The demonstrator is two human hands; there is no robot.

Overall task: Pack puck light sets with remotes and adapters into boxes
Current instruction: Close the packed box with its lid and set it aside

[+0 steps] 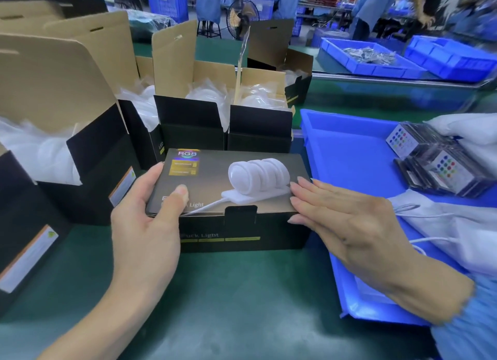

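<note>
A worker closes a printed puck light box [236, 187] on the green surface [242, 292] of a packing line, its lid down and the front tab seated in its slot. The left hand [145, 220] grips the box's left end, thumb curled onto the lid and the other fingers out of sight around the side. The right hand [347, 211] lies flat against the right end, its fingers [304, 190] straight and close together, pressing the lid edge rather than clamping it. This one box appears finished and ready to be moved on.

Beyond the fingertips stand several open boxes [223, 109], flaps upright, each showing white bagged lights inside; more open boxes [67, 150] sit out past the left thumb. Whether these already hold remotes and adapters cannot be told, but none is closed, so most of the batch seems still to be done. Just past the right fingers a blue tray [349, 150] holds a stack of bagged remotes [435, 168] with coloured buttons, and white bagged items with cables [443, 225] lie beside the right wrist, likely the adapters awaiting the remaining boxes
</note>
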